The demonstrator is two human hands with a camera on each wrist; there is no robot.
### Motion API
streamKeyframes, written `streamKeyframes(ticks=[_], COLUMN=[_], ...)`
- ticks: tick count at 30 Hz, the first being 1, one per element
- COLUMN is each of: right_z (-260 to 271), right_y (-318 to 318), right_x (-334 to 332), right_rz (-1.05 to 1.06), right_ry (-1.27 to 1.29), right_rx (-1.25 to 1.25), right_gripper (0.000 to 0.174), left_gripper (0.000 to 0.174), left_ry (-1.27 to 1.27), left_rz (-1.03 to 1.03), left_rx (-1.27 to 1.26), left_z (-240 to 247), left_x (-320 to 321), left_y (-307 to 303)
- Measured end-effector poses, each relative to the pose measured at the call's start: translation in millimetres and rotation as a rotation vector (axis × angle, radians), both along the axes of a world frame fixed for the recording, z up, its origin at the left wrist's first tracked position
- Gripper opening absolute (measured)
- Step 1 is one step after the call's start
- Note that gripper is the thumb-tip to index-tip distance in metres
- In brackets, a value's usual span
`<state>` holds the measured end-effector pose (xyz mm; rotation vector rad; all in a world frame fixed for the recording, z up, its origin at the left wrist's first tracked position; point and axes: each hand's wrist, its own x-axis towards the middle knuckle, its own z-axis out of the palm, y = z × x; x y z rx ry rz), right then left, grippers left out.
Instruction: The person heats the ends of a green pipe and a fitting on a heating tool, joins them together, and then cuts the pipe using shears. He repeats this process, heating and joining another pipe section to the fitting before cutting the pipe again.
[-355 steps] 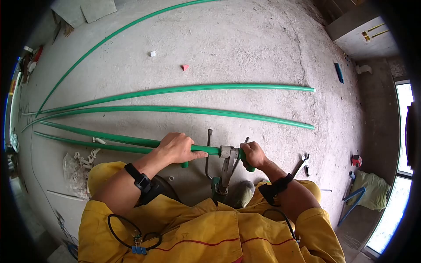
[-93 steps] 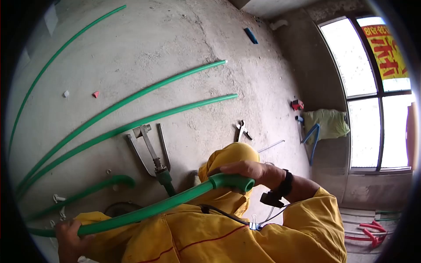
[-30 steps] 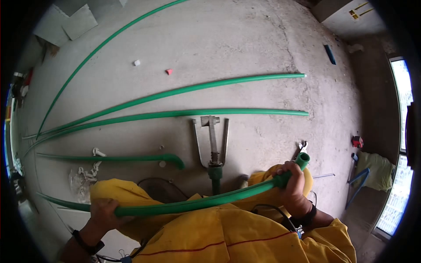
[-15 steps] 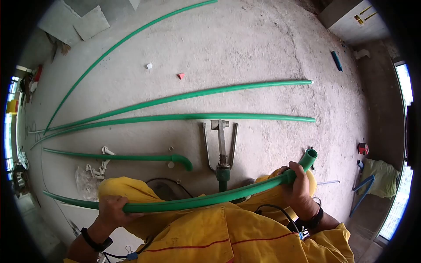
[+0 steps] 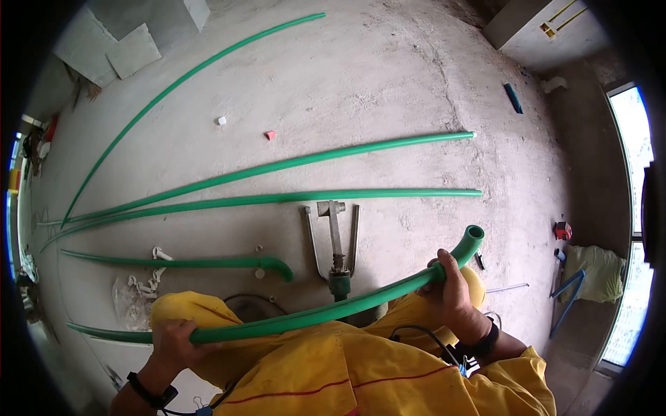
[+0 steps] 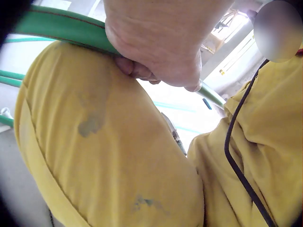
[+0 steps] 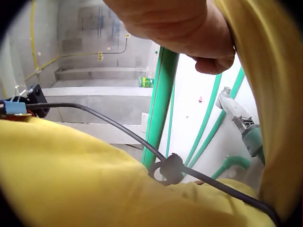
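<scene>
A long green plastic pipe (image 5: 312, 317) lies across the person's lap, with a green elbow fitting (image 5: 472, 241) on its right end. The elbow's open mouth points up and away from the body. My left hand (image 5: 175, 343) grips the pipe over the left thigh; in the left wrist view its fingers curl under the pipe (image 6: 61, 29). My right hand (image 5: 454, 295) holds the pipe right beside the elbow, thumb on top. In the right wrist view the pipe (image 7: 161, 94) runs down from that hand. A pipe welding tool (image 5: 338, 243) stands between the knees, nothing on its heating head.
Another green pipe with an elbow (image 5: 277, 267) lies on the floor at left. Two longer pipes (image 5: 388, 194) stretch beyond the tool. White fittings in a plastic bag (image 5: 132, 301) lie by the left knee; a pipe cutter (image 5: 481, 260) lies past the right knee.
Earlier, both hands held the pipe and elbow against the welding tool's head; now they are joined and off it. Over the last second the elbow has tipped farther forward.
</scene>
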<state>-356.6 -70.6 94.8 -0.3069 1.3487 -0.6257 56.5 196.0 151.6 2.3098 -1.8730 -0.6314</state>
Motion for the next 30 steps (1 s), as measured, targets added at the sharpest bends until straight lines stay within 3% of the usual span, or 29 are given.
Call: streamKeyframes(ticks=[8,11,15,19,21,24,25,27,30], right_z=[4,3,4,4,11,13,8,11,9], right_y=[-4,-6,-8,-10,-11,-14,-17,-23,-26], right_x=[3,0,2,-1,1,-3,-7,-9,-8], right_rz=[0.076,0.224,0.196,0.187,0.154,-0.114,-0.125,-0.125,-0.151], right_ry=[0.018,0.009,-0.019,-0.039,-0.069,-0.289,-0.291,-0.286,-0.273], right_rx=[0.076,0.11,0.152,0.189,0.226,0.033,-0.008,-0.093,-0.131], right_gripper=[0.048,0.057,0.062,0.061,0.046,0.031,0.033,0.036,0.033], left_gripper=[0.056,0.056,0.056,0.055,0.052,0.045,0.045,0.032,0.034], left_ry=[-0.046,-0.057,-0.015,-0.005,0.017,0.094,0.139,-0.002,0.043], left_rz=[-0.057,-0.069,-0.051,-0.049,-0.02,-0.061,-0.095,0.074,0.108], left_rx=[0.012,-0.006,-0.035,-0.019,-0.004,-0.138,-0.155,-0.03,0.062], left_z=[4,2,-4,-9,2,-4,-11,-16,-16], left_x=[-1,0,2,4,-2,-4,-4,1,7], left_y=[-7,-7,-2,2,-5,-10,-6,8,10])
